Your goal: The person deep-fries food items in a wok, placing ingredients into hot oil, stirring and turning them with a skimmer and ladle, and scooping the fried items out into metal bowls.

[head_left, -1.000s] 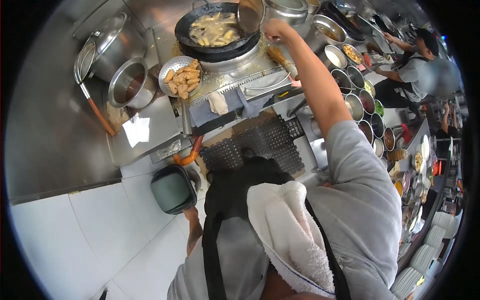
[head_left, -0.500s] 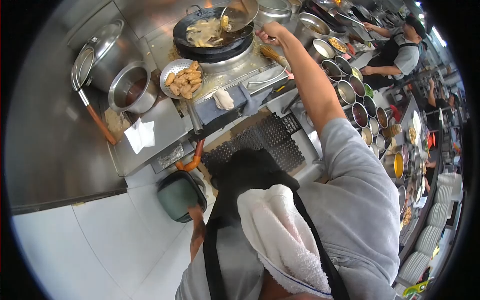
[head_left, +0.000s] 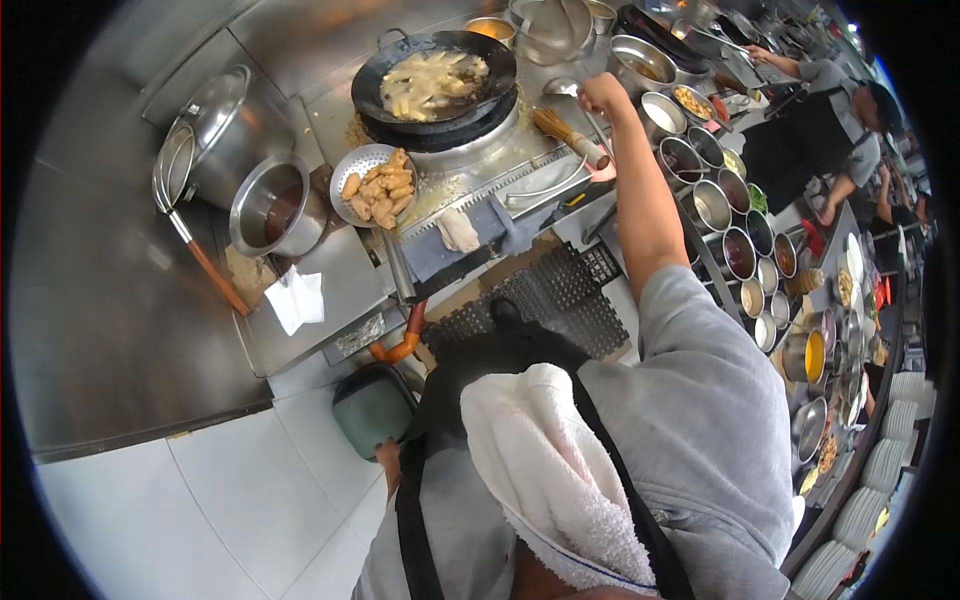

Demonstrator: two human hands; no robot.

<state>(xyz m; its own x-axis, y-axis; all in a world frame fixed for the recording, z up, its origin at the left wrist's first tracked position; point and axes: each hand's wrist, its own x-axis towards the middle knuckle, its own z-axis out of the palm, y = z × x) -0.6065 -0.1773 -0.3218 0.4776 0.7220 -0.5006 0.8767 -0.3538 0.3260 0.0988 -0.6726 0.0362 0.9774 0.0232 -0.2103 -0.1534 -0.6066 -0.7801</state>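
My right hand [head_left: 603, 95] is closed around the handle of a metal ladle [head_left: 562, 87], whose bowl lies just left of my fingers, over the stove's right side. Pale pieces of food [head_left: 432, 84] sit in oil in a black wok [head_left: 365, 88] on the burner. My left hand [head_left: 388, 452] hangs low by a dark green bin [head_left: 370, 408]; its fingers are too small and partly hidden to tell whether they grip it. A perforated skimmer [head_left: 352, 165] holding browned fried pieces [head_left: 380, 190] rests left of the wok.
A steel pot [head_left: 270, 215] and a wood-handled strainer [head_left: 205, 260] stand left. A bamboo brush [head_left: 570, 137] lies below the ladle. A large metal bowl or strainer [head_left: 550, 30] sits behind. Several ingredient containers [head_left: 712, 205] line the right, where a co-worker [head_left: 830, 120] stands.
The large bowl-like utensil tipped over the wok is now away at the back right. My right hand has moved right and holds the ladle. The camera view has shifted, and the co-worker leans forward.
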